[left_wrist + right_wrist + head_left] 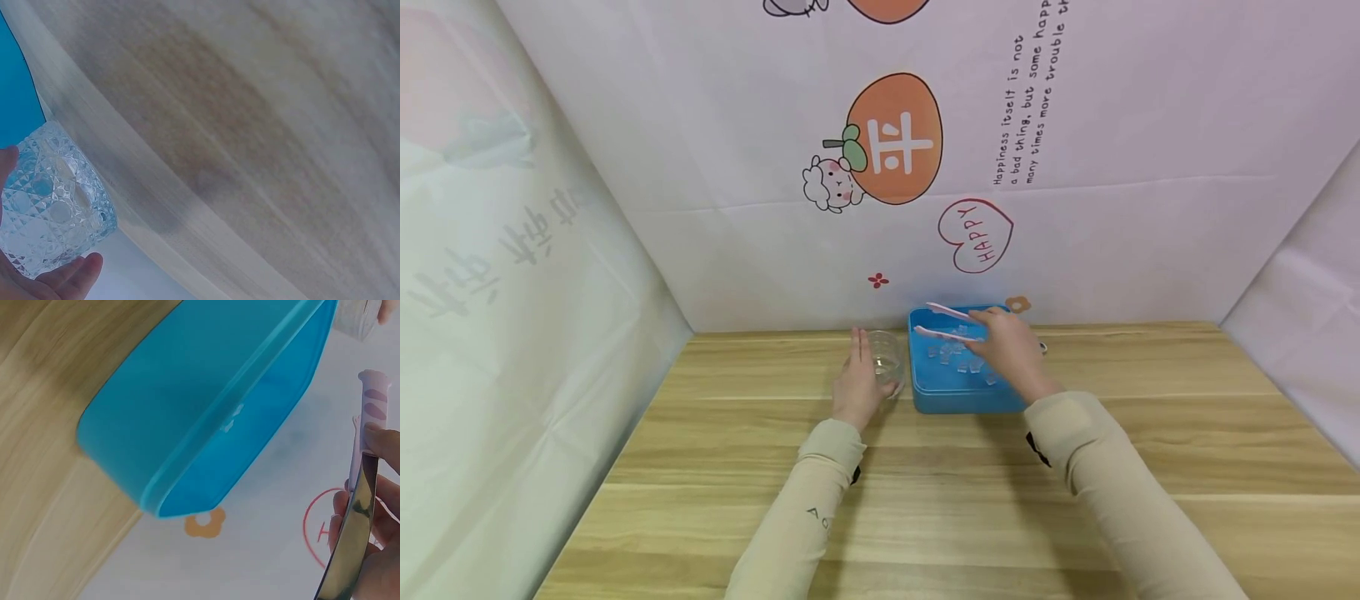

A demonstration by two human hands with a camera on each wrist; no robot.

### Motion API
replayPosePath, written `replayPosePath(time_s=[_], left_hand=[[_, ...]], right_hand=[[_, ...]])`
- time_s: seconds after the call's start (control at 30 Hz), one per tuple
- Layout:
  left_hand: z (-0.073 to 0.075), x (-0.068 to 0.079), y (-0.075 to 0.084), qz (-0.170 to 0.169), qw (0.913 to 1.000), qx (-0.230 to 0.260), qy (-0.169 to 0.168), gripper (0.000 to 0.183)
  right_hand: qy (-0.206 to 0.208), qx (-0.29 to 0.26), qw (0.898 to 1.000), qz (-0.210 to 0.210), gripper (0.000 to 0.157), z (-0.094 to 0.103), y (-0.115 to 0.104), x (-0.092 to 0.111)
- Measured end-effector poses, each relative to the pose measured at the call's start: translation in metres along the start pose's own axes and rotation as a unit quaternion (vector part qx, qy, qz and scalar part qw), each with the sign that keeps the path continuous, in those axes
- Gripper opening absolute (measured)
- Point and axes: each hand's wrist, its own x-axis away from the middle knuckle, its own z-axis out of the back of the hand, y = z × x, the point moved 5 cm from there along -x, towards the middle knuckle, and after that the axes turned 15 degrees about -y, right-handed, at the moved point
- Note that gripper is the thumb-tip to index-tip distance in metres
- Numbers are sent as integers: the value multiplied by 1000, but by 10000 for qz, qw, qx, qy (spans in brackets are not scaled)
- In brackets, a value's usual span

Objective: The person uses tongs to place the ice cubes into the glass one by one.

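Observation:
My left hand is around a clear cut-glass cup on the wooden table, thumb on the near side and fingers along the far side. The left wrist view shows the glass's diamond pattern between thumb and fingers. Over a blue plastic box, my right hand holds pale pink tongs with a metal middle. The tongs' two arms stand apart, tips pointing left, with nothing visible between them. Several small clear cubes lie scattered inside the box, just right of the glass.
A white printed cloth rises behind the table, close behind the box and the glass. More white cloth hangs at the left side. Wooden tabletop stretches in front of both arms. A small round object shows beside the box's right side.

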Motion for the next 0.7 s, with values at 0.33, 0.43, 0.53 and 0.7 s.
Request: replayPosePath(time_s=[0.33,0.43,0.53,0.7], left_hand=[[-1,-1,-1,1,10000,38,10,106],[0,0,0,-1,10000,9,1,107],[0,0,0,-4,10000,-34,11,107],[1,1,1,6,10000,-29,-12,107]], right_hand=[[-451,-40,9980,-436,48,0,29,4],[-620,-42,9968,-499,47,-1,37,6],[-832,-105,9949,-554,46,-3,44,9],[-1138,-27,9918,-574,44,-5,55,14]])
